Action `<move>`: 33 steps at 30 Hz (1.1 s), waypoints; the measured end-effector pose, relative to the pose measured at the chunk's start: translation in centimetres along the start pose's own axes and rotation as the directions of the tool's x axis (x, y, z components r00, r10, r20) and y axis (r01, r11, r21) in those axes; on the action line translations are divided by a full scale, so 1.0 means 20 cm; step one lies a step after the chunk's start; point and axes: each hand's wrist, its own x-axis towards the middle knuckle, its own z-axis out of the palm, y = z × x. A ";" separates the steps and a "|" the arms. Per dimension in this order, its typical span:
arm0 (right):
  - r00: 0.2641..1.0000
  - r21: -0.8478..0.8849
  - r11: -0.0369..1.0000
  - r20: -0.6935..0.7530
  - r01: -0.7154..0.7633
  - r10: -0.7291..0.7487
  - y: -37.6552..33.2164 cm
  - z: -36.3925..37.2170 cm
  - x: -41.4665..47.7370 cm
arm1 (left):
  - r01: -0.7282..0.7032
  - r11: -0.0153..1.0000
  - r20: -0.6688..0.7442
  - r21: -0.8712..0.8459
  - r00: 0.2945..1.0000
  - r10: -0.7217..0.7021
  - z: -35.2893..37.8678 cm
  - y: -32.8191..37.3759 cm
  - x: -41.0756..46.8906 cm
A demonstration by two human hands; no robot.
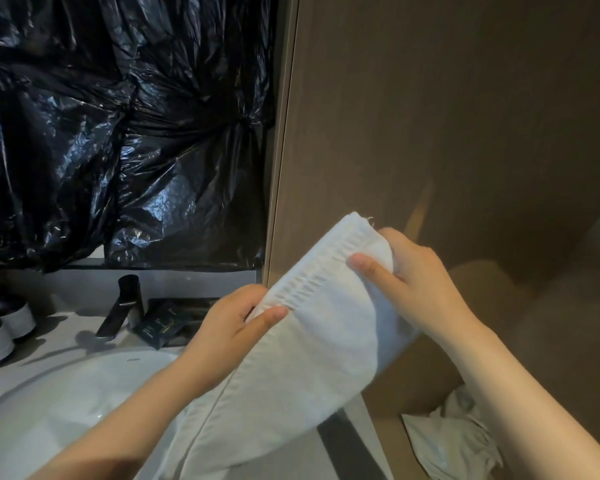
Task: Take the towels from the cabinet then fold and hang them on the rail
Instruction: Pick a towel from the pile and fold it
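While both hands pinch its ribbed hem, the towel (312,344) hangs below their fingers (371,268).

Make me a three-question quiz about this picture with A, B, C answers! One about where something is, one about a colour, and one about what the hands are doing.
1. Where is the black faucet?
A. on top of the towel
B. left of the towel
C. right of the towel

2. What colour is the towel?
A. red
B. green
C. white

3. What do the left hand and right hand do?
A. both pinch the towel's edge
B. both hang empty
C. both point upward

Answers:
1 B: it stands off to the towel's left.
2 C: the cloth is white all over.
3 A: thumbs and fingers clamp its top hem.
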 end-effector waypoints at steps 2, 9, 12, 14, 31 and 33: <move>0.997 0.137 0.988 -0.016 -0.078 0.081 0.03 0.04 -0.04 | -0.036 0.999 0.014 0.036 0.999 0.036 -0.03 0.05 0.01; 0.897 0.453 0.782 0.104 -0.427 0.430 0.09 0.04 -0.13 | 0.058 0.992 0.329 0.114 0.940 -0.093 -0.10 0.14 0.16; 0.809 0.357 0.736 0.121 -0.576 0.575 0.26 0.06 -0.25 | 0.125 0.968 0.427 0.217 0.880 -0.209 0.10 0.03 0.21; 0.739 0.255 0.700 0.116 -0.667 0.663 0.42 0.13 -0.41 | 0.145 0.936 0.578 0.320 0.753 -0.315 0.33 -0.12 0.14; 0.594 0.032 0.595 0.120 -0.803 0.795 1.08 0.55 -1.00 | 0.553 0.685 0.199 0.474 0.691 -0.695 0.56 -0.65 -0.74; 0.606 0.032 0.608 0.145 -0.793 0.782 1.09 0.58 -0.96 | 0.497 0.667 0.226 0.555 0.682 -0.696 0.53 -0.68 -0.79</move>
